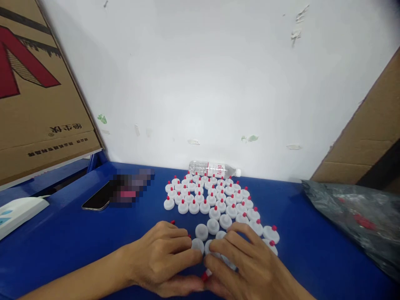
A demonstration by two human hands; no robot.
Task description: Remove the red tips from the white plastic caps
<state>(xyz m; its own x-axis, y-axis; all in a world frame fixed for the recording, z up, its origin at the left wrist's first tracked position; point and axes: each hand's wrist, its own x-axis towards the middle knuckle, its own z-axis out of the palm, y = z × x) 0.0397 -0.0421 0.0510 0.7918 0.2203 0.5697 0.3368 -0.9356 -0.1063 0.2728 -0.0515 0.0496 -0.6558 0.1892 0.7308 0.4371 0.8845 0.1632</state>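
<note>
The left hand point(165, 258) and right hand point(250, 266) meet low on the blue table point(62, 241). Their fingers curl shut around a white cap point(208, 246), and the thumbs pinch a red tip point(204, 276). I think it is best to hold steady, push straight, and not bump the rows of caps point(206, 196).

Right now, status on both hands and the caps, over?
Left hand and right hand curled together over plain white caps; grip unclear. Red-tipped caps in rows behind. Bottle lies by the wall, apart from hands.

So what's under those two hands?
White caps and one red tip peek out between the left hand and right hand. Whatever else lies beneath is covered by the fingers.
</note>
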